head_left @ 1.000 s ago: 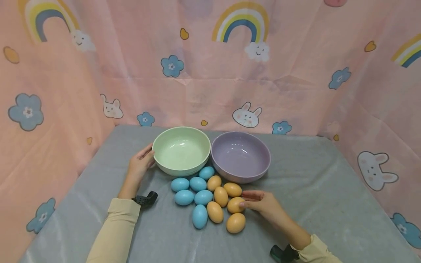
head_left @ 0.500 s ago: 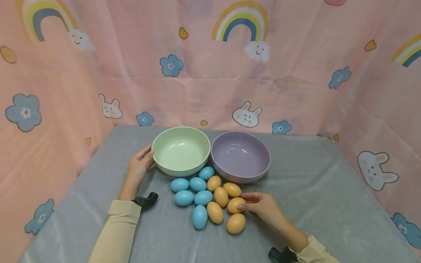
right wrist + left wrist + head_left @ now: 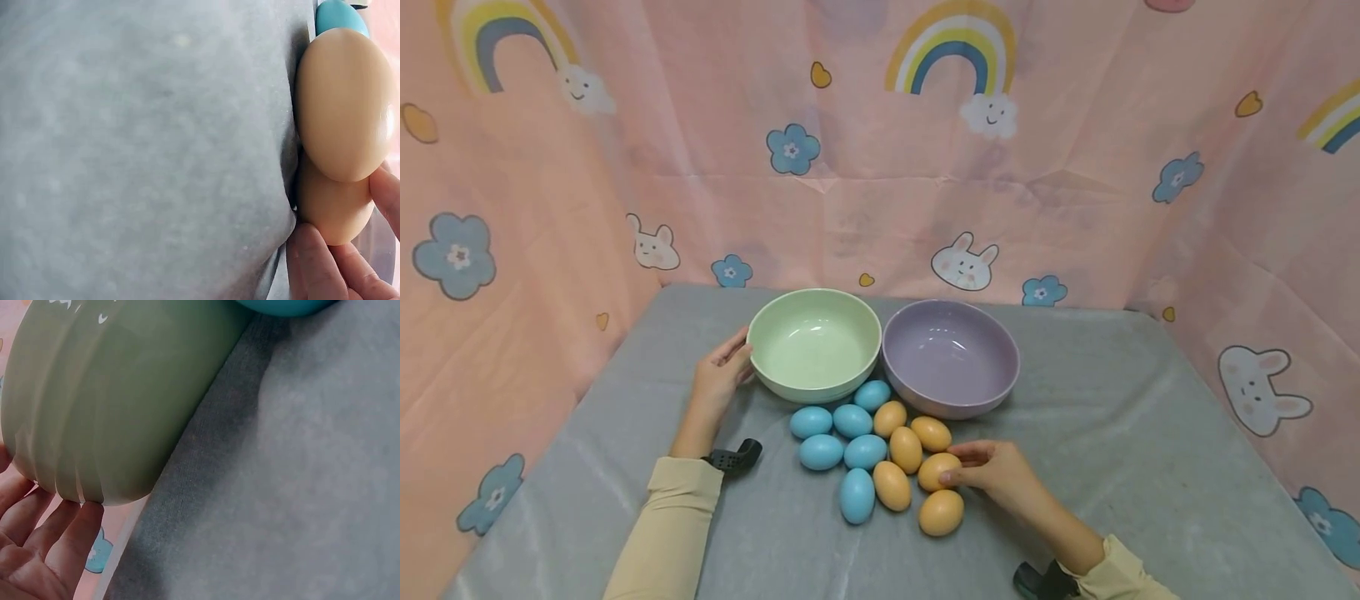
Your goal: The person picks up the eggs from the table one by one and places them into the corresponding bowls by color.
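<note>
My left hand (image 3: pixel 718 383) touches the left side of a light green bowl (image 3: pixel 815 346); in the left wrist view, extended fingertips (image 3: pixel 87 515) rest against the bowl's wall. With thumb and fingers, my right hand (image 3: pixel 1000 473) pinches an orange egg (image 3: pixel 934 472), which stays among the other eggs. In the right wrist view a nearer orange egg (image 3: pixel 345 106) partly covers the pinched egg (image 3: pixel 334 209). Several more orange eggs (image 3: pixel 906 450) lie to its left and around it. Several blue eggs (image 3: pixel 865 452) lie left of those, in front of the green bowl.
A purple bowl (image 3: pixel 951 358) stands right beside the green one, and nothing shows inside either. Grey cloth (image 3: pixel 1120 433) covers the table. Pink curtains (image 3: pixel 850 200) printed with rainbows and rabbits surround it at the back and sides.
My right hand has shifted very slightly left and down along the pinched egg. The left hand, bowls and other eggs look the same, apart from a slight camera shift.
</note>
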`<state>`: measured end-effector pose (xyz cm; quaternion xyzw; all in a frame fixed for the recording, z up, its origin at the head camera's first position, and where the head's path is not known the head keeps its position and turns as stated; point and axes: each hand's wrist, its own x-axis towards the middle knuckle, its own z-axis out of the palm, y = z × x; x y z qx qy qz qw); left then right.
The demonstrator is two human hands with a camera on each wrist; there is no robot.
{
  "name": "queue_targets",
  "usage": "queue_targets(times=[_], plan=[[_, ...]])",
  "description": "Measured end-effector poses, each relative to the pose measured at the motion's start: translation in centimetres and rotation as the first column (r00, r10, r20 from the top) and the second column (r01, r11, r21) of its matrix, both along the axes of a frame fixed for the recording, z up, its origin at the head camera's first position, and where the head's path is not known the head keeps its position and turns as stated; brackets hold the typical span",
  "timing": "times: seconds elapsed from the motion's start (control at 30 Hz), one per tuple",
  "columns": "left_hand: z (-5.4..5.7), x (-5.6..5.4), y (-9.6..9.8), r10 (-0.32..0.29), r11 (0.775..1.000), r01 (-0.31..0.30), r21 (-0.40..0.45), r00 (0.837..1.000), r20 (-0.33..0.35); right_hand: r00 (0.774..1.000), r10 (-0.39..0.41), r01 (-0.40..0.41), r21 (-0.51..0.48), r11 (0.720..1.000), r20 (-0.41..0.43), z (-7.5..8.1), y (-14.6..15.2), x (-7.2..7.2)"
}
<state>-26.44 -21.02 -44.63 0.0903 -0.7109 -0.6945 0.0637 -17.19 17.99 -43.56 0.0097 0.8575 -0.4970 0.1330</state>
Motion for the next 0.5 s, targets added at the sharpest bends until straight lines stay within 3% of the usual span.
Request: queue_targets(times=[0.27,0.5], plan=[[-0.2,-0.3,0.1,0.017,1.000,-0.017,0.019,1.000,0.007,0.999,0.009,-0.009,0.014,1.000,-0.034,0.5,0.6,-0.4],[-0.1,-0.1,0.0,0.012,1.000,-0.013,0.022,1.000,0.017,0.998,-0.014,0.015,0.018,1.000,-0.067,3.5,1.3,-1.4]])
